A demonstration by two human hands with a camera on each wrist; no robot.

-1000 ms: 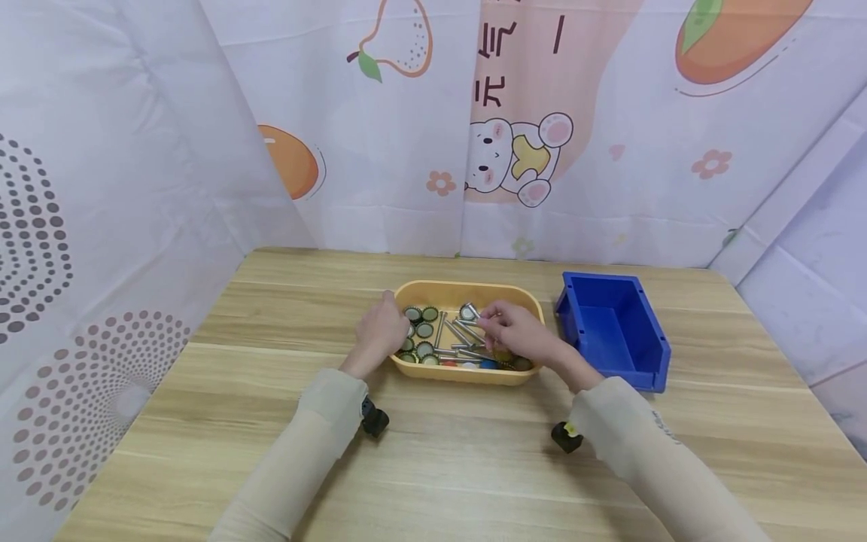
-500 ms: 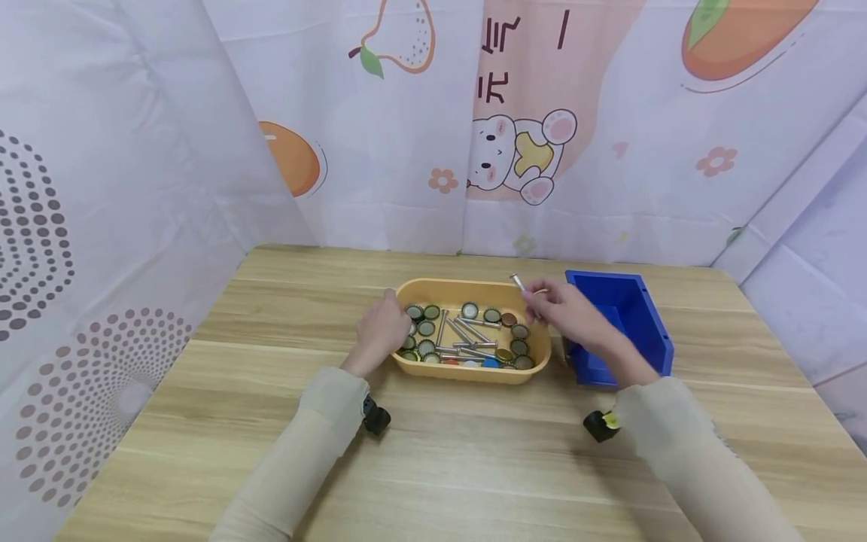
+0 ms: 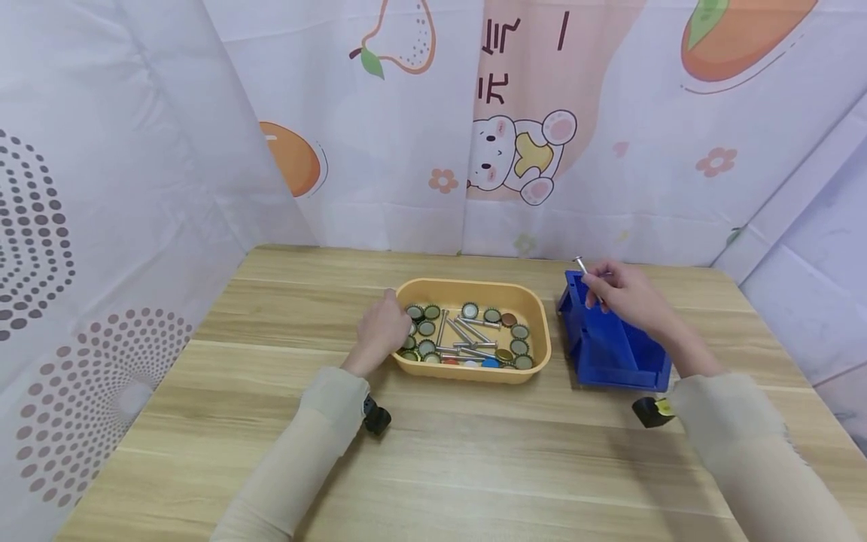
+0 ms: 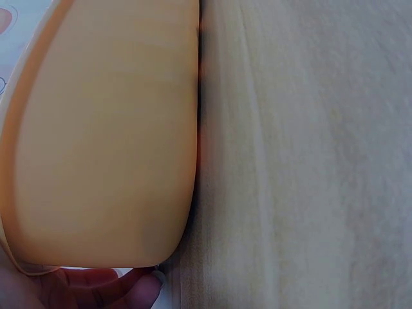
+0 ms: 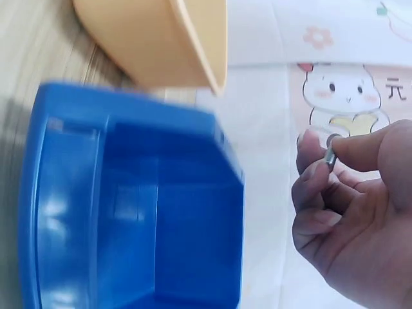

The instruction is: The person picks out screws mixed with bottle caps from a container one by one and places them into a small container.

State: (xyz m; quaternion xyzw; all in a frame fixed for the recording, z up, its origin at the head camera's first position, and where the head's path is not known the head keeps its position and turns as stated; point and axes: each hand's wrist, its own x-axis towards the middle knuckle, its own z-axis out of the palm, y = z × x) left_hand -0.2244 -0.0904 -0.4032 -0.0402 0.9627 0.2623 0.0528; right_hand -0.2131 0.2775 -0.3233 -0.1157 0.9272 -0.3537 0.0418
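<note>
My left hand (image 3: 383,327) grips the left end of a yellow oblong tray (image 3: 474,373), its fingers curled at the rim; the left wrist view shows the tray's outer wall (image 4: 109,141). Between thumb and fingertips my right hand (image 3: 630,301) pinches a silver metal bolt (image 3: 580,265), head end up. That hand is over the far part of a blue plastic bin (image 3: 619,379). From the right wrist, the bolt (image 5: 330,154) appears mostly hidden by the fingers, and the visible bin interior (image 5: 129,206) holds nothing. Several similar bolts (image 3: 467,331) lie in the tray's middle.
Several bottle caps line the tray's edges, including a brown cap (image 3: 509,319) and a blue cap (image 3: 491,363). The tray and bin stand side by side on a wooden table (image 3: 460,467). A printed curtain (image 3: 379,150) hangs behind the table's far edge.
My right hand has lifted the bolt from the tray and carried it rightward to above the blue bin. The left hand has stayed at the tray's left end.
</note>
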